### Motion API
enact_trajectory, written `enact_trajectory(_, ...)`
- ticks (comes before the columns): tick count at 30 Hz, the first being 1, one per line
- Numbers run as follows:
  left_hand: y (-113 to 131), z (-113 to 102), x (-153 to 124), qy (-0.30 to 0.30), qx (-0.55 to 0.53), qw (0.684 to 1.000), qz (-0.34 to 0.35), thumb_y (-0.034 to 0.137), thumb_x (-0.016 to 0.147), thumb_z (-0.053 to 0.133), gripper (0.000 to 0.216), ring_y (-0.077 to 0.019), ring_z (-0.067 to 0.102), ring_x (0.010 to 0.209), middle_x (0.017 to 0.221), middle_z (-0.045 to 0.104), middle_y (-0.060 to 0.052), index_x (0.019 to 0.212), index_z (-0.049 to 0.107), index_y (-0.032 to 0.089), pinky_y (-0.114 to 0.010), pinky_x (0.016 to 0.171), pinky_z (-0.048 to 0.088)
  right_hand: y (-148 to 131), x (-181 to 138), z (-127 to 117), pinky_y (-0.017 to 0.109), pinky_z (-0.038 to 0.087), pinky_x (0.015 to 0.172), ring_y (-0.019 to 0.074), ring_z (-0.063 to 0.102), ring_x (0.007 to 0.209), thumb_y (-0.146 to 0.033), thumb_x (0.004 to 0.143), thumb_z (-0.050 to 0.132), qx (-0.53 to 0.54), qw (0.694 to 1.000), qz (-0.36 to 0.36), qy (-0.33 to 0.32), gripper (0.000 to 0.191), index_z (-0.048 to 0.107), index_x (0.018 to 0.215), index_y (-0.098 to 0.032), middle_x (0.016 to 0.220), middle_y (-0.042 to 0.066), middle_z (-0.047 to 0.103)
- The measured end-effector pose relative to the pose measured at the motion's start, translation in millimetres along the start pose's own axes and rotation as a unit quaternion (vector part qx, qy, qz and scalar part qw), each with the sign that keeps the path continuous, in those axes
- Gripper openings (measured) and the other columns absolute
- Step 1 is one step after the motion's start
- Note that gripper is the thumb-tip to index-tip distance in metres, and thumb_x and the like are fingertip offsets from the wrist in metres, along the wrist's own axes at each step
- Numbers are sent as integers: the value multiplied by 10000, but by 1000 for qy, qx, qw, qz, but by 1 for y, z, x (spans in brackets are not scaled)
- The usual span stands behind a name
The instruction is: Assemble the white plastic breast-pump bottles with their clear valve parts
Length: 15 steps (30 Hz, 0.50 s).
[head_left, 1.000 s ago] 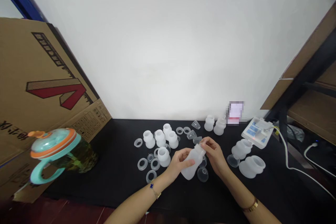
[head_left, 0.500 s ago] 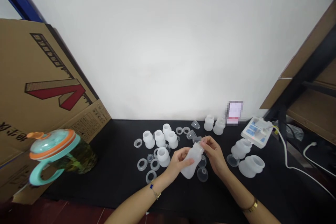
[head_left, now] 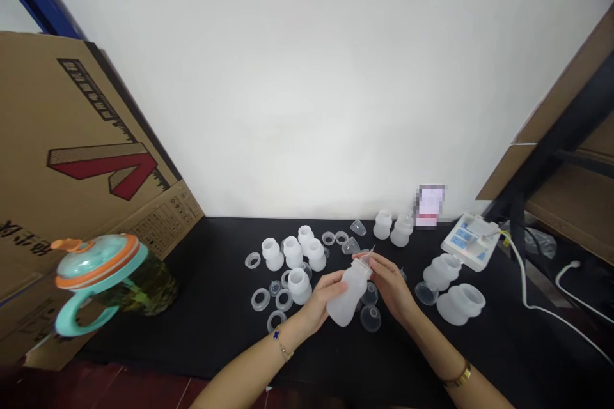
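Observation:
A frosted white baby bottle (head_left: pixel 346 300) is tilted in my left hand (head_left: pixel 325 297), whose fingers and thumb wrap its body. Its neck points up and to the right. My right hand (head_left: pixel 389 281) closes round the collar (head_left: pixel 363 264) at the bottle's top, where a thin clear tip sticks up past the fingers. The fingers partly hide the neck. Below the hands, clear domed pieces (head_left: pixel 370 318) lie on the black table. Just left of my left hand stands an open white bottle (head_left: pixel 300 285).
Several white bottles (head_left: pixel 293 252) and loose rings (head_left: pixel 260 299) sit to the left. Two bottles (head_left: pixel 401 230) stand near the wall. At right are two tipped bottles (head_left: pixel 461 303) and a power strip (head_left: pixel 472 241) with a white cable. A teal-lidded jug (head_left: pixel 103 268) stands far left by a cardboard box (head_left: pixel 96 140).
My right-hand fingers have shifted from a fingertip pinch at the bottle's top to a closer wrap round its neck. The left hand keeps its hold, with the bottle slightly more turned.

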<state>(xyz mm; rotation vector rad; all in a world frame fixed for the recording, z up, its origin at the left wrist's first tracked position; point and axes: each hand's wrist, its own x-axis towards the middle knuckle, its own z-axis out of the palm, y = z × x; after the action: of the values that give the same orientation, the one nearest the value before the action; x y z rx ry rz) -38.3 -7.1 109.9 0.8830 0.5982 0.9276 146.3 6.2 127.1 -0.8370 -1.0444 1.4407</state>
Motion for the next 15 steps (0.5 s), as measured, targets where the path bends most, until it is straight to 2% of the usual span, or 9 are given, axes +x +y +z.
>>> enact_trajectory(9,-2,-2,0,-23,13,1000,12,452,776,806,527,-179,629,723,888,737,-103,1153,743,89,-252,644,448,3,0,-1,355,478,804,261,637,908,-516,800,786,10,1000,-7,10,314,821,903,-221,1000,85,756)
enact_trajectory(15,-2,-2,0,-17,26,999,18,443,769,817,497,-170,613,711,875,731,-92,1120,752,98,-236,630,414,6,1,-1,355,480,800,262,642,893,-536,764,813,6,1000,-4,29,347,819,896,-215,975,87,761)
